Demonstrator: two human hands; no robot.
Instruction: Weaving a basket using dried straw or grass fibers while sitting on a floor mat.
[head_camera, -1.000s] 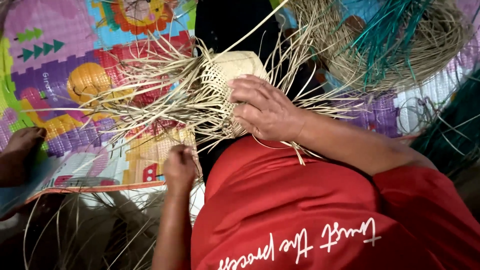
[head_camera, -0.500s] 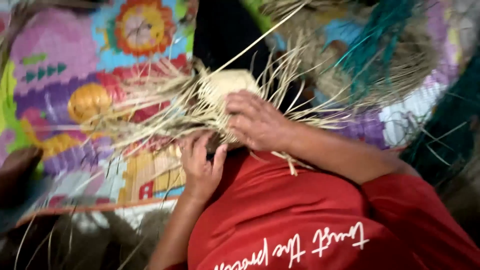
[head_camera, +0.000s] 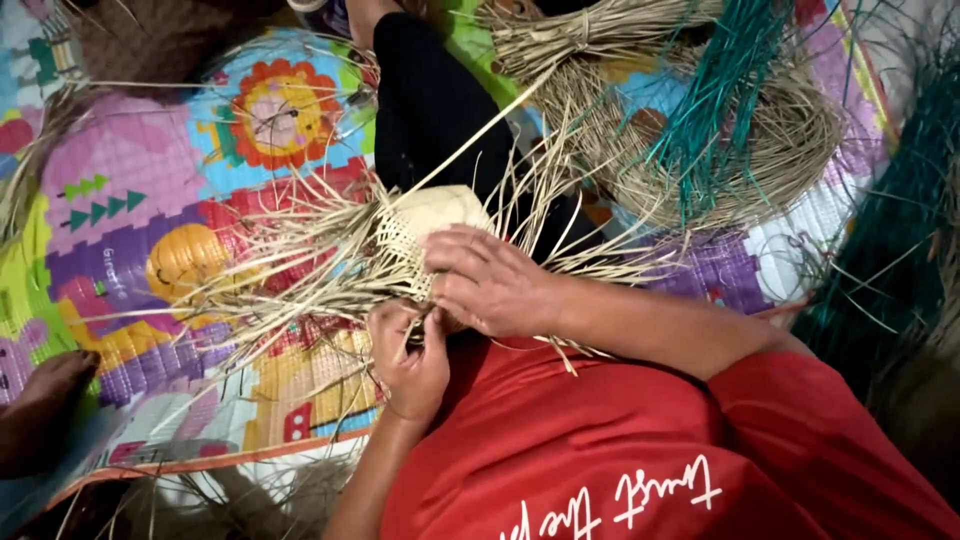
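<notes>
- Since a moment ago the left hand (head_camera: 410, 365) has come up from the lap to meet the woven piece (head_camera: 425, 235); it now sits just under the right hand (head_camera: 490, 285), fingers closed on a few pale straw strands (head_camera: 290, 270) at the piece's lower edge.
- The right hand lies flat over the woven piece, fingers together and pressing it down against the knee; the piece rests on the black trouser leg (head_camera: 430, 110), loose strands fanning out to the left.
- A judgement: the weave should hold best if the right hand keeps the finished part pinned flat while the left draws each strand snug, one at a time, without kinking it.
- No box or basket shows; spare straw lies in a loose heap (head_camera: 640, 150) with teal strands (head_camera: 710, 110) across it, on the colourful play mat (head_camera: 130, 210).
</notes>
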